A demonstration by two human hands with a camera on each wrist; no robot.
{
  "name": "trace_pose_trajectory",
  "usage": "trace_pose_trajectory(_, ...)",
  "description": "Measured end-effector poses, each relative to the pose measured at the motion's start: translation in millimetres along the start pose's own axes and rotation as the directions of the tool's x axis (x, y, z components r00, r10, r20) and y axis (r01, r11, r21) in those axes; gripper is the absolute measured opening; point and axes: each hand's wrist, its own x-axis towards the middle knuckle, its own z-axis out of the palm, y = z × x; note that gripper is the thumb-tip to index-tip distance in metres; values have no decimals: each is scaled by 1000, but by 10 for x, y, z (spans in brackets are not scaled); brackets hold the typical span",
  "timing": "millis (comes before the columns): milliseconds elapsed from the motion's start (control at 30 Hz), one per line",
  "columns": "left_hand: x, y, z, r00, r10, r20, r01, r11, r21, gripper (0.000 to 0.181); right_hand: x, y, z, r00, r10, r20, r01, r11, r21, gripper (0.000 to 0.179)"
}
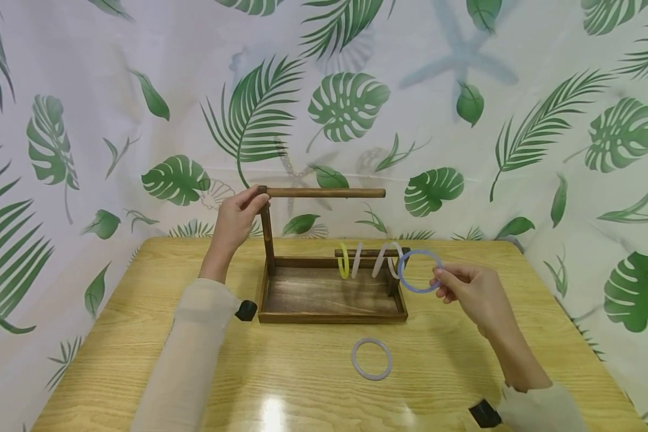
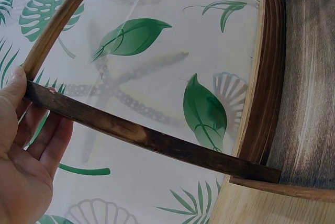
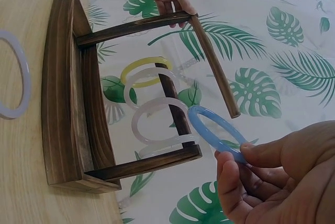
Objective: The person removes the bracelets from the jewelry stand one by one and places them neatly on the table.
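My left hand (image 1: 236,219) grips the top corner of a dark wooden jewelry stand, thumb and fingers around the joint of its tall post (image 1: 267,234) and upper bar (image 1: 326,193). Between thumb and fingertips, my right hand (image 1: 475,294) pinches a blue bangle (image 3: 213,132). That bangle is held just right of the stand's short lower bar (image 3: 172,96), near its post end. A yellow bangle (image 1: 344,261) and several pale translucent bangles (image 3: 157,116) hang on the lower bar. The upper bar carries no bangles.
A pale lavender bangle (image 1: 371,359) lies flat on the wooden table (image 1: 156,360) in front of the stand. The stand's base is a shallow rimmed tray (image 1: 332,318). Behind the table hangs a white leaf-print cloth (image 1: 389,54).
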Motion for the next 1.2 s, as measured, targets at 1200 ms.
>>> trace_pose_trajectory(1200,-5,50,12,1000,5,-2,-5,1000,-9,48,-184,336,43,984,108,138,-109,994,-3,33)
